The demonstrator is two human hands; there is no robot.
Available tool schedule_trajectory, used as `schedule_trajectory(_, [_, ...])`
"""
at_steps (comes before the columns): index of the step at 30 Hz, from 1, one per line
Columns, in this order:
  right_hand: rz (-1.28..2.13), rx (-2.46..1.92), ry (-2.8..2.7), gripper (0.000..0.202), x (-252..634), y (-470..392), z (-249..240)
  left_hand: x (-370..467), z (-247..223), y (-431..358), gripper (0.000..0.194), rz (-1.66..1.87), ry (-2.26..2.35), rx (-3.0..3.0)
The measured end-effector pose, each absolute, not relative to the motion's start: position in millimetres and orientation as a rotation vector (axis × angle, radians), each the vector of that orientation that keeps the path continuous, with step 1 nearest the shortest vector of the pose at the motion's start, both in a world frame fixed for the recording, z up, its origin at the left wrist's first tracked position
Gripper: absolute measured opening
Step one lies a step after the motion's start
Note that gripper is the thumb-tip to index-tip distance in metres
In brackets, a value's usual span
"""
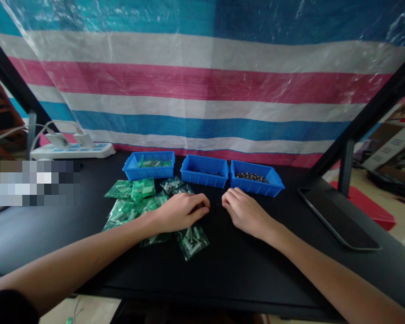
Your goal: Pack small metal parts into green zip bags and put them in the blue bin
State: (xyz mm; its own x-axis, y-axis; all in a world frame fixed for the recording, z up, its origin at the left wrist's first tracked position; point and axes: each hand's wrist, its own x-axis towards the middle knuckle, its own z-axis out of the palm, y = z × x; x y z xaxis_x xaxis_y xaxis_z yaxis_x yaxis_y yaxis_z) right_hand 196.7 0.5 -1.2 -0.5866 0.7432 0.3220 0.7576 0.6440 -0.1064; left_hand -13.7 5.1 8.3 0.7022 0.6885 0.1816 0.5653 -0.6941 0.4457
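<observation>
My left hand [184, 210] is closed, its fingertips pressed together over the black table beside the small bags; what it may hold is hidden. My right hand [243, 209] is closed too, just in front of the right blue bin [258, 184], with any held item too small to name. Several clear bags with green and white pieces [121, 212] lie under and left of my left forearm. One bag [192, 242] rests nearer the front edge. The left blue bin [150, 173] holds green and pale pieces, the middle bin [204, 179] a few dark ones, the right bin many small metallic parts.
A white power strip [103, 150] with plugs and cables stands at the back left. A dark phone [337, 220] lies on the black table [256, 279] at the right. Striped sheeting [195, 85] hangs behind the bins, between dark slanted frame bars.
</observation>
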Motion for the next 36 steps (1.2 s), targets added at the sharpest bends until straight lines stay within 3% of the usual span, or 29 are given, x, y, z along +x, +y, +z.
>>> schedule_trajectory(7, [0.199, -0.946, -2.463, 0.014, 181, -13, 1, -13, 7, 5, 0.02, 0.43, 0.978, 2.667])
schedule_trajectory(15, [0.147, -0.743, -2.361, 0.013, 182, -12, -1, -14, 4, 5, 0.017, 0.438, 1.011, 2.701])
schedule_trajectory(36, [0.251, -0.869, -2.562, 0.01, 185, -13, 4, -15, 5, 7, 0.009, 0.415, 0.912, 2.752])
